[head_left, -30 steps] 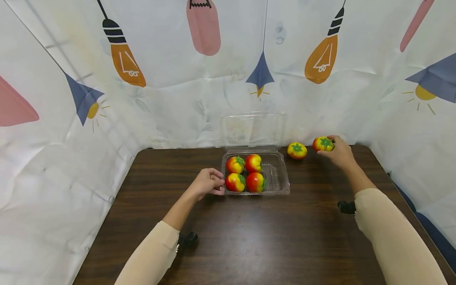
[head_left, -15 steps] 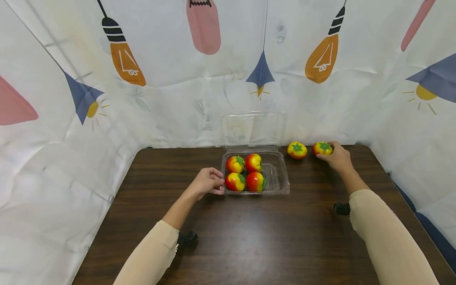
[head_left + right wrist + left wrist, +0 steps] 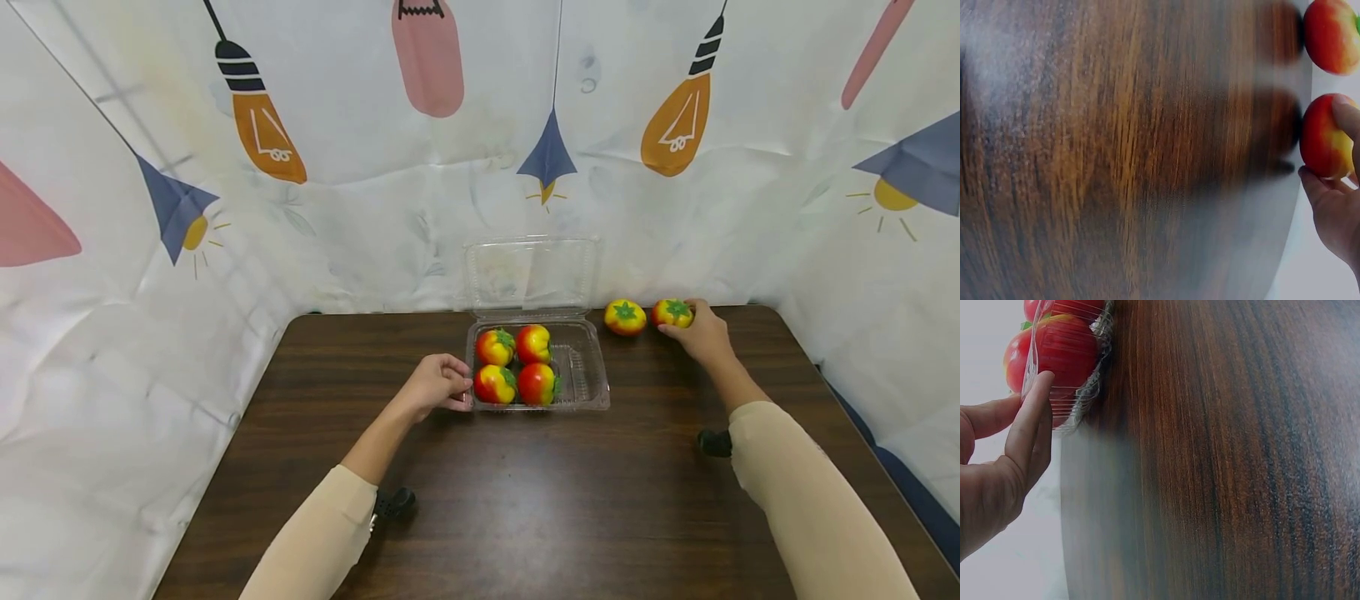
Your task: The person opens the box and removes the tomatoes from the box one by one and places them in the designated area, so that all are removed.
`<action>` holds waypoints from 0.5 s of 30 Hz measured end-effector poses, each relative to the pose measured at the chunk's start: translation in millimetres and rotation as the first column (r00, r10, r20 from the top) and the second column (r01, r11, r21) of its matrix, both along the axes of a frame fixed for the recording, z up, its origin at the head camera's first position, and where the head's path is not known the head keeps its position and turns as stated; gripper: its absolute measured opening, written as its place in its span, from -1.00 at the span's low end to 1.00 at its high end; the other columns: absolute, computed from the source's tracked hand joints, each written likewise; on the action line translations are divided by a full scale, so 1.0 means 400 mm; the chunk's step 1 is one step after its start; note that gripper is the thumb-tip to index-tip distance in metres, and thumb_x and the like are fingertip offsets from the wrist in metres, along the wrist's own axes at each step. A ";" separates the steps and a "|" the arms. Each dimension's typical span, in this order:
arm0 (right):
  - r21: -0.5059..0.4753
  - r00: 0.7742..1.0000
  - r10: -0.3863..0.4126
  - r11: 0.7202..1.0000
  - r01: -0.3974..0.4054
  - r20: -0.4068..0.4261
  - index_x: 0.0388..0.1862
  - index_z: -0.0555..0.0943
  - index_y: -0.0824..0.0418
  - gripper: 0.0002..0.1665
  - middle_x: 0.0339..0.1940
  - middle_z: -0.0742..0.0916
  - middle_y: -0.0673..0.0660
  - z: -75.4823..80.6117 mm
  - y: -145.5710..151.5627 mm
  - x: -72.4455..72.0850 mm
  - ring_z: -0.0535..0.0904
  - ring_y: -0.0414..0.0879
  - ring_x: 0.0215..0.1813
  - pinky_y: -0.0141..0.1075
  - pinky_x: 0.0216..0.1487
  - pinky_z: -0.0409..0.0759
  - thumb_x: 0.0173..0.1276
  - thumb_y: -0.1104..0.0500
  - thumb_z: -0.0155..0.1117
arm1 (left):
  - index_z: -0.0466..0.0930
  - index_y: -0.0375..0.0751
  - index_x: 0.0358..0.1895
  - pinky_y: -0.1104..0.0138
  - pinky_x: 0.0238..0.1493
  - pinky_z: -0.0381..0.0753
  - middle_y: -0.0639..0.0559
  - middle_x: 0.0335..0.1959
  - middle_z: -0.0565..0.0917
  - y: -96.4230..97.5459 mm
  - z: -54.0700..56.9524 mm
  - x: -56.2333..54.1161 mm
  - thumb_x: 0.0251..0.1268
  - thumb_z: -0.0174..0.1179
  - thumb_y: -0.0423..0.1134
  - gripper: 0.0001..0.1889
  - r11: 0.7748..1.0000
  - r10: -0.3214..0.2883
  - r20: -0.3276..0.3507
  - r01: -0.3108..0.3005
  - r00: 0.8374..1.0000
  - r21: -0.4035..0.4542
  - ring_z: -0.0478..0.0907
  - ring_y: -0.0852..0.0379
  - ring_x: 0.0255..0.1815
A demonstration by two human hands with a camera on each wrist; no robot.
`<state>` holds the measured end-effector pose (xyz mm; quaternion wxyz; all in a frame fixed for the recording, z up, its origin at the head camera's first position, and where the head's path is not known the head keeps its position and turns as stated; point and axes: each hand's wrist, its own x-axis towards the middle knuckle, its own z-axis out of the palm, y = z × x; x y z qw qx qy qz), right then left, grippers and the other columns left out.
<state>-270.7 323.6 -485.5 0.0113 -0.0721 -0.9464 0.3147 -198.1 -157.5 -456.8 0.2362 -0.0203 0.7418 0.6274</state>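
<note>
As R hand (image 3: pixel 705 335), fingers gripping 1 fruit (image 3: pixel 667 314), edges it nearer its neighbour (image 3: pixel 625 318), 2 remain outside box (image 3: pixel 590 375); L hand (image 3: pixel 437 383) pinches rim (image 3: pixel 1031 355).

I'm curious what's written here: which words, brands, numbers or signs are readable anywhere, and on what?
None that I can read.
Patterned backdrop: printed lamps and shapes, no lettering I can make out; one faint blue squiggle is too blurred to tell.
Clear container and red-and-yellow fruits: no readable label or sticker.
Black wrist devices: too small to tell whether they're marked.
</note>
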 end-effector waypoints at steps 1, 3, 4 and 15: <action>-0.003 1.000 -0.002 1.000 0.002 0.003 0.53 0.14 0.49 0.00 0.40 0.39 0.61 -0.001 -0.001 -0.001 0.32 0.54 0.37 0.38 0.41 0.37 0.47 -0.13 0.35 | 0.43 -0.54 0.12 0.07 -0.21 0.85 -0.13 -0.39 0.67 -0.001 0.000 0.001 0.44 0.20 -0.53 -0.72 1.000 0.000 0.001 0.000 1.000 -0.001 0.68 0.07 -0.46; -0.005 1.000 -0.007 1.000 0.007 0.008 0.54 0.12 0.50 0.02 0.41 0.39 0.62 -0.003 -0.003 -0.001 0.32 0.54 0.37 0.38 0.42 0.37 0.47 -0.13 0.35 | 0.44 -0.54 0.12 0.04 -0.18 0.84 -0.13 -0.39 0.67 -0.002 -0.001 0.002 0.44 0.21 -0.53 -0.72 1.000 -0.001 -0.001 0.001 1.000 -0.005 0.68 0.07 -0.46; -0.006 1.000 -0.010 1.000 0.010 0.009 0.54 0.12 0.50 0.02 0.41 0.39 0.62 -0.004 -0.004 -0.002 0.32 0.54 0.37 0.38 0.42 0.37 0.47 -0.13 0.35 | 0.44 -0.54 0.12 0.02 -0.16 0.83 -0.13 -0.39 0.67 -0.002 -0.001 0.003 0.44 0.21 -0.53 -0.72 1.000 -0.002 -0.001 0.002 1.000 -0.006 0.68 0.07 -0.46; -0.037 1.000 -0.021 0.999 0.021 0.005 0.57 0.05 0.50 0.07 0.41 0.36 0.66 -0.008 -0.007 -0.003 0.31 0.55 0.38 0.40 0.41 0.37 0.47 -0.12 0.34 | 0.44 -0.53 0.11 0.09 -0.24 0.85 -0.12 -0.39 0.67 -0.001 0.004 0.001 0.44 0.21 -0.53 -0.73 1.000 0.005 0.002 -0.005 1.000 -0.005 0.67 0.08 -0.46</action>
